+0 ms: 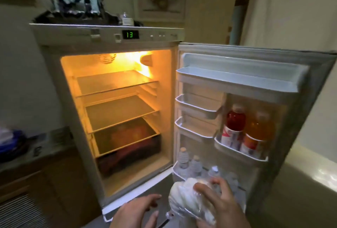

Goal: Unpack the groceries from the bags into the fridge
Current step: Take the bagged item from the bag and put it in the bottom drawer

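Note:
The small white fridge (54,85) stands with its door (310,118) swung wide to the right and its light on. Three glass shelves (116,81) inside are bare; a dark drawer (127,145) sits below them. My right hand (220,200) grips a clear plastic bag with pale rounded food (186,196) in front of the door's bottom rack. My left hand (136,211) is beside it, fingers apart, holding nothing. Door racks hold a red drink bottle (235,120), an orange drink bottle (260,127) and several small water bottles (184,160).
On top of the fridge sit a dark tray with a blue-grey bag (76,5) and a small jar (126,18). A low wooden counter (27,154) with blue plastic bags (9,138) is at the left. A pale ledge (310,173) runs at the right.

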